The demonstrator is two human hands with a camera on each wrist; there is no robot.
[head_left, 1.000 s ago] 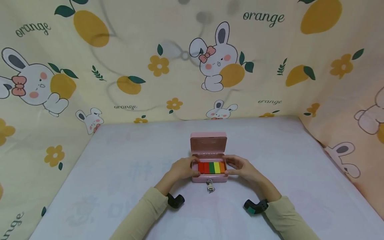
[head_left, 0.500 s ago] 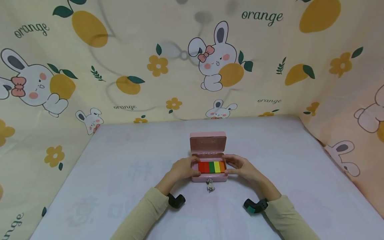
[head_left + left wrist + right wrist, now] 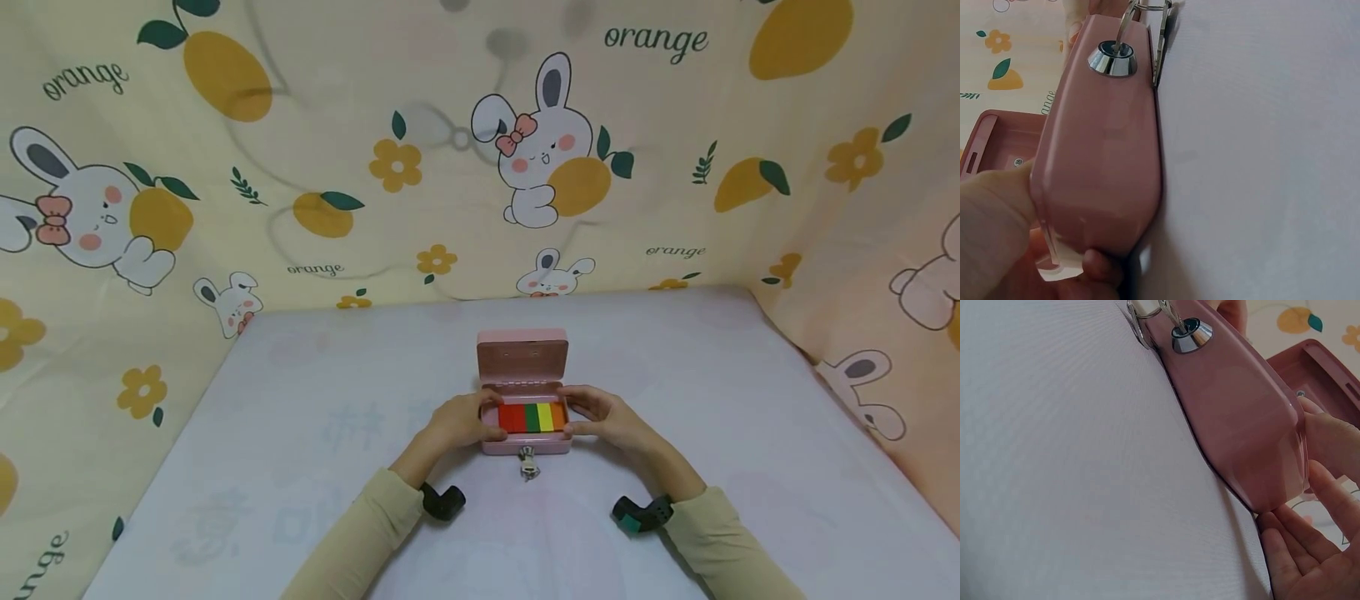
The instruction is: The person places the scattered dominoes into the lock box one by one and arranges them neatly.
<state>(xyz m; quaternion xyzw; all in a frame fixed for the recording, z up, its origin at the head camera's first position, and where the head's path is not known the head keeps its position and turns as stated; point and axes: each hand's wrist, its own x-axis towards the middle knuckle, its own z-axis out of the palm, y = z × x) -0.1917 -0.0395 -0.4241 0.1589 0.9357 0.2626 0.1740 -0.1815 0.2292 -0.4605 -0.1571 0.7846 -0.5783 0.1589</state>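
A small pink cash box (image 3: 525, 447) stands on the table with its lid (image 3: 522, 361) raised. Inside its tray lies a row of coloured blocks (image 3: 531, 418) in red, green, yellow and orange. My left hand (image 3: 457, 419) grips the box's left end; the left wrist view has the thumb (image 3: 997, 194) over the rim and fingers against the outer wall. At the right end my right hand (image 3: 603, 418) holds on likewise, thumb (image 3: 1329, 434) over the rim, other fingers low outside. Whether fingertips touch the end blocks is hard to tell.
Keys (image 3: 528, 464) on a ring hang from the lock (image 3: 1113, 59) on the box's front. White cloth covers the table (image 3: 337, 367). A patterned curtain (image 3: 450, 167) rises behind and along both sides. Each wrist wears a black camera (image 3: 444, 503).
The scene has shifted slightly in the head view. Both hands keep their places at the ends of the box, and the blocks look unmoved.
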